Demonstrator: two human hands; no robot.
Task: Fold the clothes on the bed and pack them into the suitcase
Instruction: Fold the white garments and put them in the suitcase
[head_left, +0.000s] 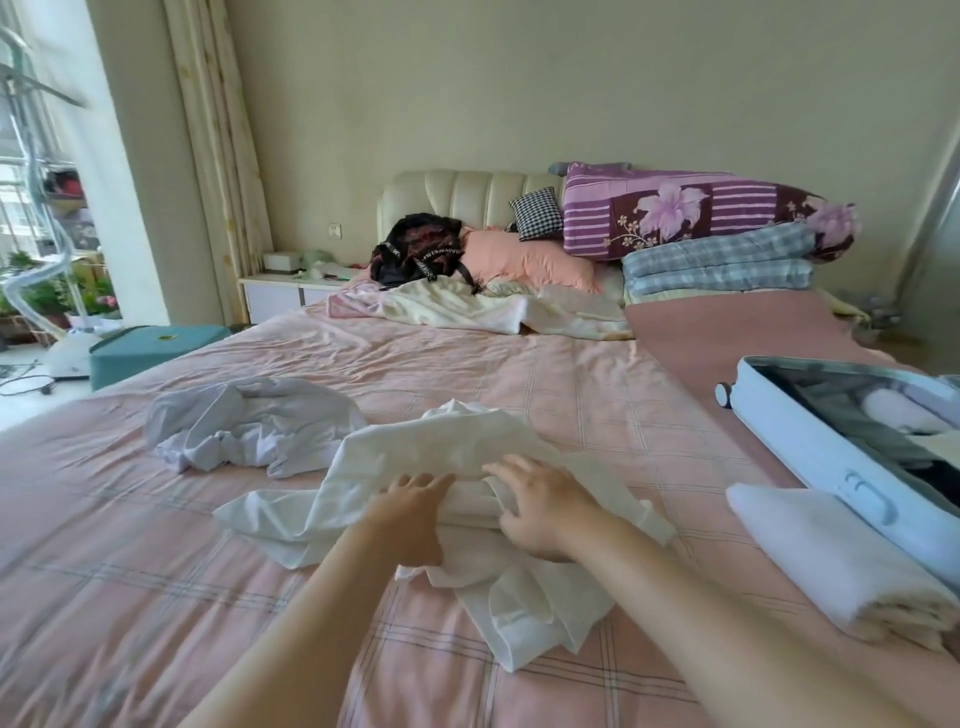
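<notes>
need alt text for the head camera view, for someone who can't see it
A person's left hand and right hand rest on a rumpled white garment on a pink checked bed. A second white garment lies crumpled farther left, and at the right an open pale blue suitcase sits with a folded white cloth beside it.

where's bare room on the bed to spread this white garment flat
Bare bedspread lies between the white garment and the rumpled sheet, and at the near left, short of the crumpled shirt. Crowded at right: folded cloth beside the open suitcase.
</notes>
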